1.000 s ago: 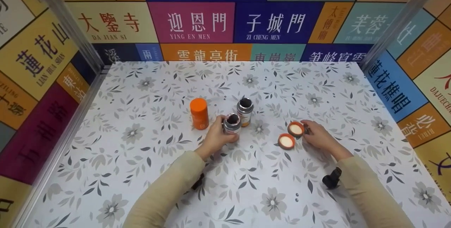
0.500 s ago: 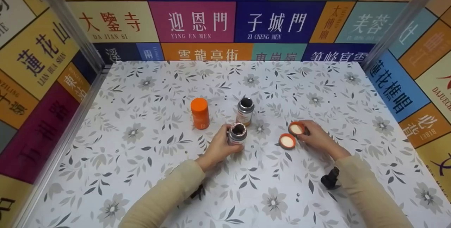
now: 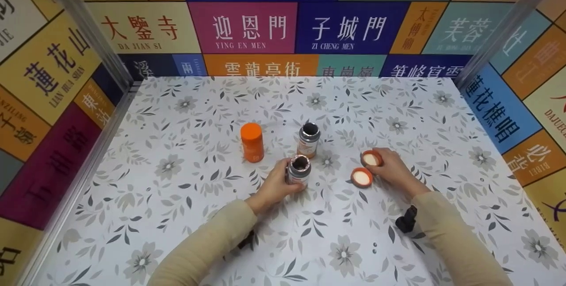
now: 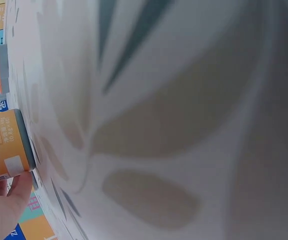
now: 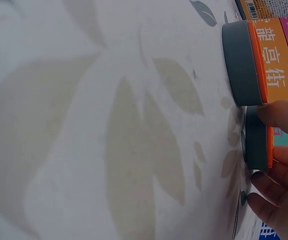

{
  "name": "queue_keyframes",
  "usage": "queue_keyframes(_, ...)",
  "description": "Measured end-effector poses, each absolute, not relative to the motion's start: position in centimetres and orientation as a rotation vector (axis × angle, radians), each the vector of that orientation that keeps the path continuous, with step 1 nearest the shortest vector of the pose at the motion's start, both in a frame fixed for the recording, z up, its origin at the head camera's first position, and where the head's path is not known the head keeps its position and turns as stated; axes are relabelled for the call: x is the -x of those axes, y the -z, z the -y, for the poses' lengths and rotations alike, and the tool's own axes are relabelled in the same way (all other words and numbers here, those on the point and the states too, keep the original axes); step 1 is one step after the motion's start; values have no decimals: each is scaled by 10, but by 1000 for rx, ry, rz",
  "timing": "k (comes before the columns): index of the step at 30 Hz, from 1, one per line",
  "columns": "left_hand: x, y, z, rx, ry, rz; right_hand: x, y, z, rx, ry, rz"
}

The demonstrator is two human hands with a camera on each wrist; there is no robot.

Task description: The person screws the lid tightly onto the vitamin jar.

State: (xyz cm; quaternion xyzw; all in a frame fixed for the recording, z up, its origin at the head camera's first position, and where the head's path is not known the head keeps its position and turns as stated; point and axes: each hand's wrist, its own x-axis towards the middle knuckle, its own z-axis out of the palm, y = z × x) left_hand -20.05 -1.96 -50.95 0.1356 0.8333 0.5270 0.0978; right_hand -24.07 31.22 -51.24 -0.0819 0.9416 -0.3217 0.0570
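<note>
The left hand (image 3: 276, 184) is curled round a jar (image 3: 299, 174), which is round-shouldered and upright, its grey neck and ragged, foil-like shiny lip circling a dark mouth. The right hand (image 3: 395, 172) pinches the far cap (image 3: 370, 158) between thumb and fingers; whether that cap rests on the table or is slightly raised, I cannot tell. Just beside it the near cap (image 3: 361, 178) lies inside up, a shallow disc with a pale, smooth inner face and an orange rim.

Behind the held jar stands a second jar (image 3: 309, 139), uncapped, with the same shiny neck; whether the two touch is unclear. To its left, an orange bottle (image 3: 252, 143) stands upright with its smooth lid on. Everything is on the table (image 3: 199, 122), its white covering printed with grey leaves and flowers. Colourful lettered panels (image 3: 243, 27) rise around it.

The head view looks into the mouths and caps. The left wrist view adds the held jar's printed orange and white label and grey base; the right wrist view shows the caps' plain grey side walls.

In all: two uncapped jars, one lidded bottle, two loose caps, two hands.
</note>
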Motion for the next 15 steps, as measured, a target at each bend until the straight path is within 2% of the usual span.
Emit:
queue_keyframes(8, 201, 508, 19, -366, -1551, -2451, 239, 502, -310, 184, 1064, -2818)
queue_keyframes(15, 203, 508, 18, -313, -1559, -2425, 231, 469, -292, 410, 1112, -2869)
